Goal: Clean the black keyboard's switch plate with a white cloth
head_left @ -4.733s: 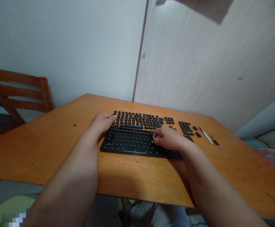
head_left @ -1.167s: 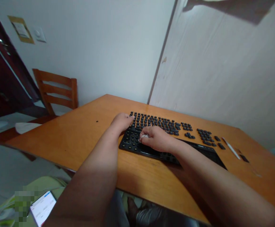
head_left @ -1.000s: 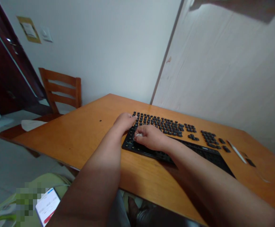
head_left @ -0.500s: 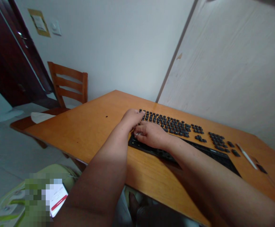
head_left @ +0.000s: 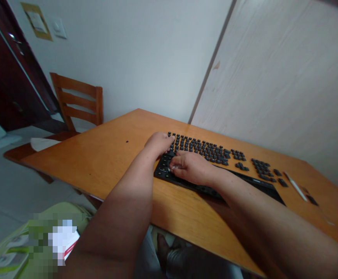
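A black keyboard base [head_left: 161,173] without its keycaps lies along the near side of the wooden table, bare key sockets showing at its left end. My left hand [head_left: 159,143] is curled round the base's far left corner, thumb stretched out toward the loose keycaps. Over the left part of the base, my right hand [head_left: 192,168] is closed in a pinch. Something small and pale shows at its fingertips, too indistinct to name. Behind the base, black keycaps [head_left: 205,149] sit in keyboard order; my right hand and forearm hide much of the base.
On the wooden table [head_left: 111,155], a white pen-like stick [head_left: 297,188] and a small dark-handled tool [head_left: 312,200] lie at right. One tiny dark piece [head_left: 126,141] is at left. A wooden chair [head_left: 78,99] stands beyond, and a phone [head_left: 71,245] rests on a green seat below.
My right hand has shifted slightly right and away from my left hand, uncovering sockets at the base's left end. My left hand keeps its place at the corner. The whole view has moved a little.
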Tool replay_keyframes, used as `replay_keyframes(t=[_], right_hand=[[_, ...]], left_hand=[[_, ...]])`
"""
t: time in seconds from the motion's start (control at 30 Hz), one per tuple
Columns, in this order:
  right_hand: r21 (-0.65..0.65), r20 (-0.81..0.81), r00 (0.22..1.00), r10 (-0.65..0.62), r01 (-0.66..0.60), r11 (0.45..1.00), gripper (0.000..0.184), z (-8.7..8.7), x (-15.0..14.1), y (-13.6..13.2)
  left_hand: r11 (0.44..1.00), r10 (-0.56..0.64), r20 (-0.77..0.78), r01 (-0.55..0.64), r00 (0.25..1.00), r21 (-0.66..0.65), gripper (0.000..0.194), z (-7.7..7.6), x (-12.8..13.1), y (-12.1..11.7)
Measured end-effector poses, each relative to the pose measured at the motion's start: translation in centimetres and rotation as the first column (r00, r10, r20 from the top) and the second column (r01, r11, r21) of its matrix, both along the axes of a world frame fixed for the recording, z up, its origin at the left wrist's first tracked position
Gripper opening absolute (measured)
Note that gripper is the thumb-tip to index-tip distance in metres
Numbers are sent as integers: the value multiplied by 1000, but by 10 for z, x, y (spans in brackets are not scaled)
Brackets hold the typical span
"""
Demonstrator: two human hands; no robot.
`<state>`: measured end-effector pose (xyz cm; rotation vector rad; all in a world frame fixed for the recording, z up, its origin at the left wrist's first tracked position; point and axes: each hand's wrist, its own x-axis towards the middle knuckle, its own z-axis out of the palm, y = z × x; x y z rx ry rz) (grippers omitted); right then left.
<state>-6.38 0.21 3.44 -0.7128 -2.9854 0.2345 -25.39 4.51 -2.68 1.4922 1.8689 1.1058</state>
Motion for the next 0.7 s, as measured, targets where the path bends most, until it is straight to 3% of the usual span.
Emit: replay_keyframes(t=[0.23, 0.33, 0.5, 0.7], right_hand=[[-80, -20, 996, -86, 84, 993, 14, -1, 9, 2], [-207, -88, 988, -126, 106, 973, 12, -1, 10, 3], [-436, -118, 976, -185, 117, 892, 14, 0, 8, 0], [-313, -133, 988, -78, 33, 949, 6, -3, 4, 2]], left_hand=[[1000, -2, -3, 2, 1000, -19, 48, 2, 0, -1], [1000, -3, 7, 4, 1000, -9, 48, 1, -1, -1], [1000, -1, 4, 1, 1000, -7, 48, -2, -2, 1], [1000, 12, -4, -12, 1000, -24, 47, 0, -2, 1]])
